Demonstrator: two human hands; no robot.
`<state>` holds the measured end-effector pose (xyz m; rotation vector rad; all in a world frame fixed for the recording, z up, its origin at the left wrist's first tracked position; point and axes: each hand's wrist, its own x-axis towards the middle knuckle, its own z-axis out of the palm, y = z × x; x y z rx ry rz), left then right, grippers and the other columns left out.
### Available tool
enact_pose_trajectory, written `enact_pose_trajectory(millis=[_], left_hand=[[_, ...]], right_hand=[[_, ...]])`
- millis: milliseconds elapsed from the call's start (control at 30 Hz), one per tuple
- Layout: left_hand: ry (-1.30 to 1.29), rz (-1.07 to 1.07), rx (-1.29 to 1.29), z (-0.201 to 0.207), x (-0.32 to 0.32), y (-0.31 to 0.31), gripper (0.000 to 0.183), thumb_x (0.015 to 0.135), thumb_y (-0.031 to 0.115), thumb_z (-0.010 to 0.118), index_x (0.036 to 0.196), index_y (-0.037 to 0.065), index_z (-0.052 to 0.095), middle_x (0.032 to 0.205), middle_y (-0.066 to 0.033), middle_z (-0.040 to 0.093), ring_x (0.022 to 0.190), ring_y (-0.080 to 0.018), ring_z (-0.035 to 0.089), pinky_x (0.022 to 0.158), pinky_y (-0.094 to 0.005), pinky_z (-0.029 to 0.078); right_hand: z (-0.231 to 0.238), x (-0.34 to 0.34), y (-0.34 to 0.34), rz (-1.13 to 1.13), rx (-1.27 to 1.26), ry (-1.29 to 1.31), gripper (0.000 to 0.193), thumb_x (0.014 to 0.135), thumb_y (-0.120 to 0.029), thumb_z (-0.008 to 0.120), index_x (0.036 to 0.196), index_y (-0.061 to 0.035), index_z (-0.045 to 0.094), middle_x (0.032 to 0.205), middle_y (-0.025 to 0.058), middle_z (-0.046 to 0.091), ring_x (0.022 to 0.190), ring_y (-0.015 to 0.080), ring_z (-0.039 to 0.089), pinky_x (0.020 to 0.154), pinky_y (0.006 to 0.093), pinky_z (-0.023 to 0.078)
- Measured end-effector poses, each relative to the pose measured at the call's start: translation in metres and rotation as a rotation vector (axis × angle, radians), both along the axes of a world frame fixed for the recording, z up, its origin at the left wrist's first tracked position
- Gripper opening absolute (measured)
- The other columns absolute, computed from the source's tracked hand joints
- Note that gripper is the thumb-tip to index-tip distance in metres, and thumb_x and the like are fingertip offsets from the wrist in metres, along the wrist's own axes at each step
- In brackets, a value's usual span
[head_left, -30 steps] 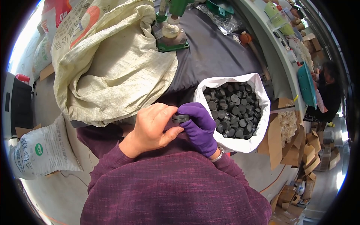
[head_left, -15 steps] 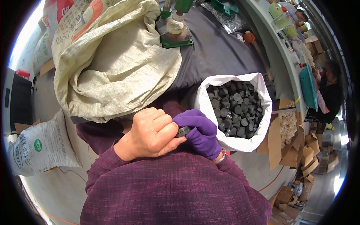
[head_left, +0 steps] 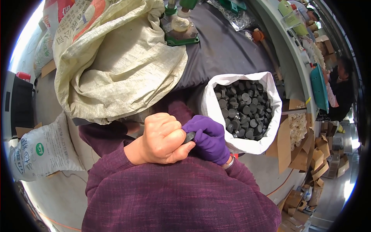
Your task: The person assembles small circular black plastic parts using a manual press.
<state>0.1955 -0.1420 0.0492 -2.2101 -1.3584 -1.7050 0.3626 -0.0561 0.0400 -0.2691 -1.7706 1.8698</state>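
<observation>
In front of my chest my two hands meet over one small black round disc (head_left: 189, 137), which looks like a rubber cap. My bare left hand (head_left: 164, 139) is closed, thumb and curled fingers pinching the disc from the left. On the other side my right hand (head_left: 208, 138), in a purple knit glove, grips it with bent fingers. Only part of the disc shows between them. Just beyond my right hand stands a white sack (head_left: 276, 104) with its rim rolled open, holding many similar black discs (head_left: 245, 110).
A large cream woven sack (head_left: 131, 73) lies on the dark cloth-covered table (head_left: 228, 50) ahead. A green-based hand press (head_left: 181, 33) and an orange-headed mallet (head_left: 258, 35) are farther back. A full white bag (head_left: 46, 149) stands left; open cardboard boxes (head_left: 284, 145) and another person (head_left: 342, 89) are right.
My hands have shifted slightly to the right together, still gripping the disc. The disc has tilted, and less of it shows between my fingers.
</observation>
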Motion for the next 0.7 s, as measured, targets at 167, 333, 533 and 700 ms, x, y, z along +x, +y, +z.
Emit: enact_pose_trajectory(millis=[167, 333, 533, 700], left_hand=[[-0.001, 0.081, 0.005, -0.006, 0.003, 0.008, 0.035, 0.069, 0.02, 0.076, 0.061, 0.007, 0.045, 0.056, -0.0054, 0.038, 0.045, -0.0224, 0.04, 0.044, -0.0347, 0.032], [-0.007, 0.058, -0.049, -0.012, -0.001, 0.009, 0.036, 0.073, 0.028, 0.08, 0.068, 0.006, 0.052, 0.06, -0.0063, 0.045, 0.05, -0.0245, 0.046, 0.047, -0.0345, 0.037], [-0.229, 0.053, -0.164, -0.013, 0.0, 0.011, 0.047, 0.071, 0.027, 0.084, 0.101, -0.002, 0.063, 0.077, -0.0104, 0.059, 0.061, -0.0232, 0.057, 0.055, -0.0309, 0.046], [-0.3, 0.0, -0.292, -0.018, -0.001, 0.004, 0.04, 0.077, 0.024, 0.081, 0.101, -0.002, 0.063, 0.079, -0.0107, 0.061, 0.062, -0.0188, 0.057, 0.055, -0.0283, 0.045]], right_hand=[[-0.012, -0.007, -0.004, -0.044, -0.12, 0.035, 0.028, 0.1, -0.025, 0.058, 0.109, 0.0004, 0.066, 0.092, 0.0036, 0.062, 0.083, 0.0108, 0.057, 0.074, 0.0259, 0.045], [-0.014, -0.011, 0.0, -0.103, -0.272, -0.015, 0.031, 0.102, -0.028, 0.055, 0.116, -0.0003, 0.062, 0.108, 0.0049, 0.063, 0.094, 0.0118, 0.06, 0.084, 0.0273, 0.048], [-0.017, -0.016, 0.004, 0.035, -0.557, 0.031, 0.045, 0.102, -0.03, 0.053, 0.135, -0.0001, 0.047, 0.117, 0.0113, 0.06, 0.095, 0.0155, 0.063, 0.081, 0.0298, 0.054], [-0.013, -0.019, -0.002, -0.095, -0.494, -0.052, 0.044, 0.103, -0.029, 0.052, 0.135, 0.0003, 0.049, 0.112, 0.0092, 0.062, 0.088, 0.0132, 0.063, 0.079, 0.0282, 0.053]])
